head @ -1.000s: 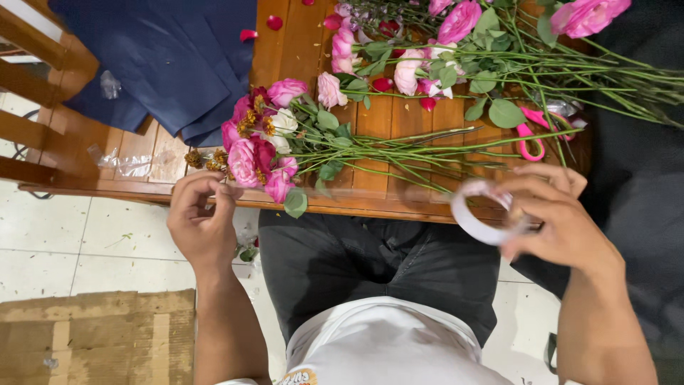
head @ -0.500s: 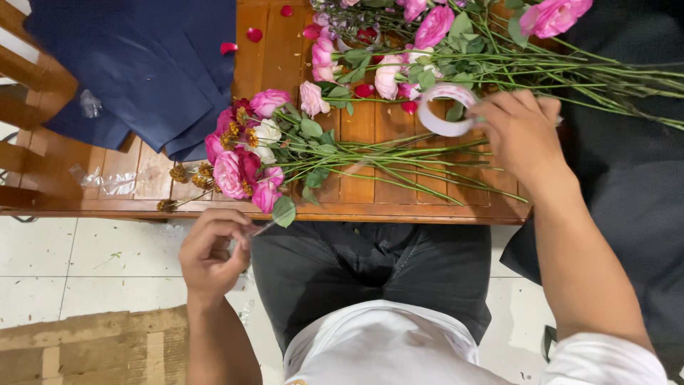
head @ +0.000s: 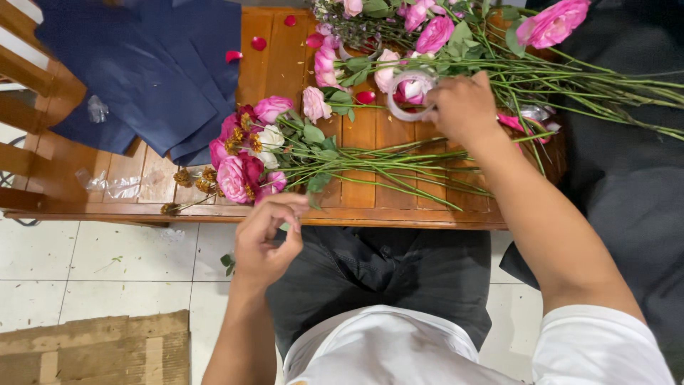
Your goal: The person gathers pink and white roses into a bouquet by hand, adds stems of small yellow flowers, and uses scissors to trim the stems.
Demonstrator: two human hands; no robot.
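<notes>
My right hand (head: 463,107) grips a clear tape roll (head: 407,94) and holds it low over the loose pink roses (head: 434,32) at the back of the wooden slat table (head: 360,135). A bundled bouquet (head: 249,153) of pink, white and dark red flowers lies on its side near the front edge. Its long green stems (head: 406,171) point right and pass under my right forearm. My left hand (head: 267,239) hovers just in front of the table edge below the bouquet. Its thumb and fingers are pinched together, and I see nothing between them.
Navy wrapping paper (head: 135,71) covers the table's back left. Red petals (head: 258,43) lie scattered nearby. Pink-handled scissors (head: 511,121) peek out beside my right wrist. Black cloth (head: 627,178) hangs at the right, and a wooden frame (head: 28,78) stands at the left. On the tiled floor lies cardboard (head: 92,349).
My right hand carried the tape roll from the table's front right edge up and back to the loose roses. My left hand shifted right and closer to the bouquet, still pinched.
</notes>
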